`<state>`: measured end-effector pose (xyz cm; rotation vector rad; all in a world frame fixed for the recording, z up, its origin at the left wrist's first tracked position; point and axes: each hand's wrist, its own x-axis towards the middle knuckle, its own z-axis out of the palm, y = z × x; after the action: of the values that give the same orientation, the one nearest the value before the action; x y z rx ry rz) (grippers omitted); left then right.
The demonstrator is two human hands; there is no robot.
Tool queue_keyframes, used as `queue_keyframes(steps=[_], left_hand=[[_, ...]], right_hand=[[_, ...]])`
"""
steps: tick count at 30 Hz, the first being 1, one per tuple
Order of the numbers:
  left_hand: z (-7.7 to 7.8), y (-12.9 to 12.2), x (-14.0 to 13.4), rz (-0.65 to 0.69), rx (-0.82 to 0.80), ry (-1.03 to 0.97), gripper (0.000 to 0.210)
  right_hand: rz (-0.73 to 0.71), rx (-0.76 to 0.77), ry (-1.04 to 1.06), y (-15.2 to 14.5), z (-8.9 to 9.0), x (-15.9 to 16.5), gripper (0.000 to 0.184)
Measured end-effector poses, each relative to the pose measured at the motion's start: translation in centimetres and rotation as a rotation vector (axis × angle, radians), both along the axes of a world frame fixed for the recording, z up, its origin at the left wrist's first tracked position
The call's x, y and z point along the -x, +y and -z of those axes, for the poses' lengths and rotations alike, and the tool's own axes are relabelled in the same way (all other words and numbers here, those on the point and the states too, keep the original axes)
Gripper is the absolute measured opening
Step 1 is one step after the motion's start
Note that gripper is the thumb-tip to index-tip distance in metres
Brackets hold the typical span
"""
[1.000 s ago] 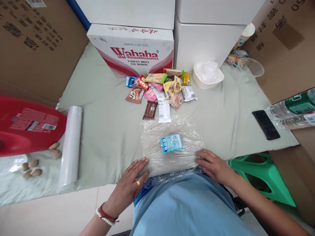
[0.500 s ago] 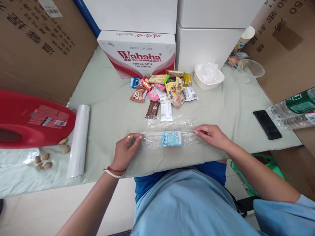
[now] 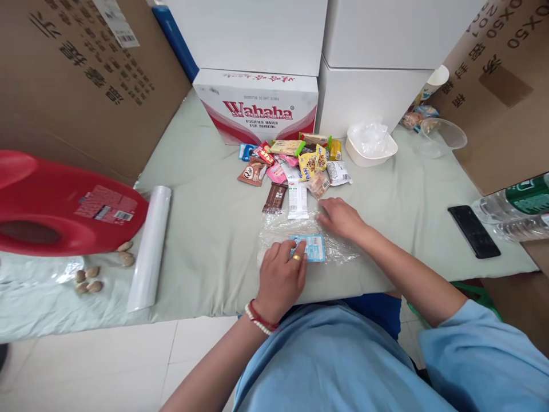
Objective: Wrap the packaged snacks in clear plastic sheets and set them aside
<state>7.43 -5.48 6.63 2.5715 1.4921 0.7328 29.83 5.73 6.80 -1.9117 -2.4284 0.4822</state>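
A blue printed packet [image 3: 316,249] lies on a crinkled sheet of clear plastic film [image 3: 274,226] near the table's front edge. My left hand [image 3: 283,269] rests over the packet's left part, fingers bent loosely and fingertips on it, not gripping. At the film's upper right edge is my right hand [image 3: 341,217], thumb and fingers apart, holding nothing visible. Just beyond its fingertips lies a small clear-wrapped snack [image 3: 318,184]. A white-wrapped bar [image 3: 298,200] and a dark brown packet [image 3: 275,197] touch or overlap the film's far edge.
Several more wrapped snacks [image 3: 287,147] are piled before a Wahaba-style red and white carton [image 3: 261,109]. A white bowl [image 3: 371,157] holds crumpled plastic. Left are a film roll [image 3: 150,249], red jug [image 3: 64,206] and several nuts [image 3: 92,272]; right, a phone [image 3: 474,232] and bottles [image 3: 493,206].
My hands have let go of the film's two side edges. My left hand has moved right onto the blue packet, my right hand inward and away from me. The view has shifted slightly.
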Motion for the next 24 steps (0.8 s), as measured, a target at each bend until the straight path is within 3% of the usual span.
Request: queue_keyframes(steps=[3,7,12,16,20,24], left_hand=[[0.7,1.2,-1.7,-0.061,0.138,0.198,0.033],[0.4,1.8,-2.0,-0.04,0.362,0.333,0.036],[-0.5,1.8,-2.2,-0.065,0.473,0.362,0.038],[-0.2,1.7,-2.4,-0.083,0.465,0.293,0.035],[1.1,1.5,-2.0,-0.088,0.465,0.177,0.037],[2.7,1.5,-0.4,-0.025,0.484,-0.159,0.031]], right_hand=[[0.048,0.044,0.003,1.5,0.8,1.7,0.043],[0.005,0.141,0.081,2.2,0.3,1.9,0.016],[-0.199,0.015,0.302,0.4,-2.2,1.1,0.014],[-0.438,0.066,0.343,-3.5,-3.2,0.8,0.023],[-0.466,0.085,0.412,-7.1,-1.1,0.8,0.035],[-0.434,0.041,0.499,-9.0,1.7,0.9,0.041]])
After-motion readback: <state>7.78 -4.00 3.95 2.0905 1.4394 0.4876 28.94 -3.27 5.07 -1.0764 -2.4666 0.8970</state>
